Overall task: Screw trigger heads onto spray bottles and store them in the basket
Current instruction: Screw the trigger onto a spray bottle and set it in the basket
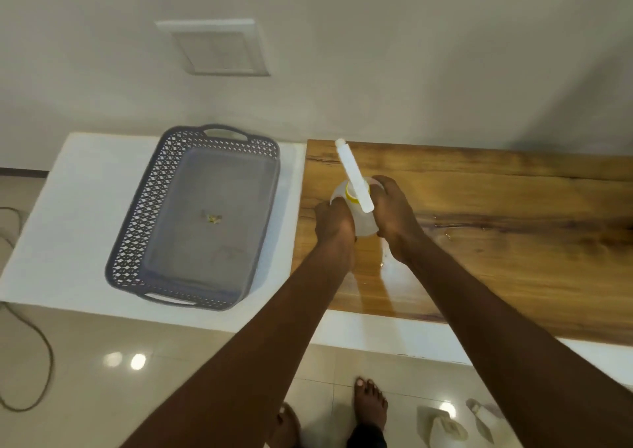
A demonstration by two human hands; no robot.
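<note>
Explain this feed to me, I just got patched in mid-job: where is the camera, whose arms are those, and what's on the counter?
There is no machine here. One wide camera sits on a person's head, looking down over their bare arms. The left hand and right hand both grip a pale spray bottle standing on the wooden counter. A white trigger head sits on its yellow collar. How far it is screwed on I cannot tell. To the left, a grey basket rests on a white surface, with no bottles in it yet.

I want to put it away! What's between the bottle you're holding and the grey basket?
Nothing in the head view: only bare wooden top and white counter between the spray bottle and the basket.
</note>
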